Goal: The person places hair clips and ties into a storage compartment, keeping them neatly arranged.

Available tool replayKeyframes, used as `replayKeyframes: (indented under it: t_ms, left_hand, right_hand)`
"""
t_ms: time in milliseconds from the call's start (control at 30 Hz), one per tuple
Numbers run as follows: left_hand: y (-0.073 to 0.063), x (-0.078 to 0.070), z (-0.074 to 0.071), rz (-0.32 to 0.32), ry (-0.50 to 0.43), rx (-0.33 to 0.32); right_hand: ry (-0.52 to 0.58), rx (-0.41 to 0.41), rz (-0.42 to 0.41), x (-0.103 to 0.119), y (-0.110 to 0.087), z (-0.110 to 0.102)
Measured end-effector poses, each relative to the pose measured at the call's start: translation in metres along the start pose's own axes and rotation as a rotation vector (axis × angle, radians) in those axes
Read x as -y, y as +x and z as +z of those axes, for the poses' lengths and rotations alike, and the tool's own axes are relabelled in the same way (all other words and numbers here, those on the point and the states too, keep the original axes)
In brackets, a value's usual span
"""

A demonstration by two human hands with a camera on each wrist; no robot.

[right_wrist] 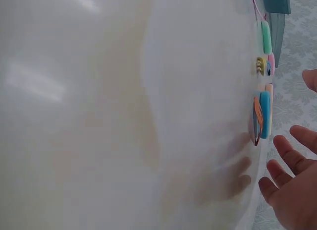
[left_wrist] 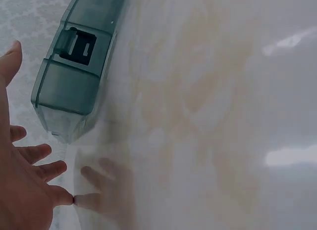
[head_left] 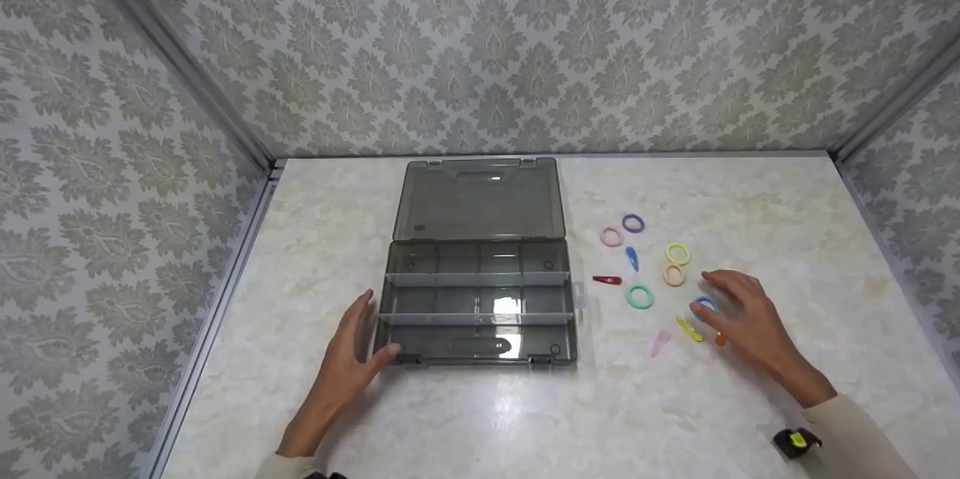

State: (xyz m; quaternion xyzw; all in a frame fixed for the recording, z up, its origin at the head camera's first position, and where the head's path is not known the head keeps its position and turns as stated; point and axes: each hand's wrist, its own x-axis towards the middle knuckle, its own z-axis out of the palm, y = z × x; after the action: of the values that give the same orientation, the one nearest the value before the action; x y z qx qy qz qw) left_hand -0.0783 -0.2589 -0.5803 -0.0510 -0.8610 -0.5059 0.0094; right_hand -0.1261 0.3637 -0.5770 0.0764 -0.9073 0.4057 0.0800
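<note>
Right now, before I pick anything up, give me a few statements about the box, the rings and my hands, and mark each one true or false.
1. The gray box has its lid open. True.
2. The green ring lies inside the box. False: it lies on the table, to the right of the box.
3. The right hand is close to the blue ring. True.
4. The left hand holds the red clip. False: the hand is at the box's left side, and the clip lies on the table.
</note>
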Motion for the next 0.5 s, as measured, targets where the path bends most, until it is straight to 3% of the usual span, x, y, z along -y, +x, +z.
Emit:
replayKeyframes:
  t_ms: [267,500]
  left_hand:
    - [-0.001,0.002,0.016,-0.054,-0.022,0.002]
    - [0.003,0.006,0.021,-0.028,-0.012,0.008]
  right_hand:
    - [0.058,0.011,0.097,-0.006,-0.006,0.002]
    - [0.015,-0.029,0.035,-0.017,-0.010,0.006]
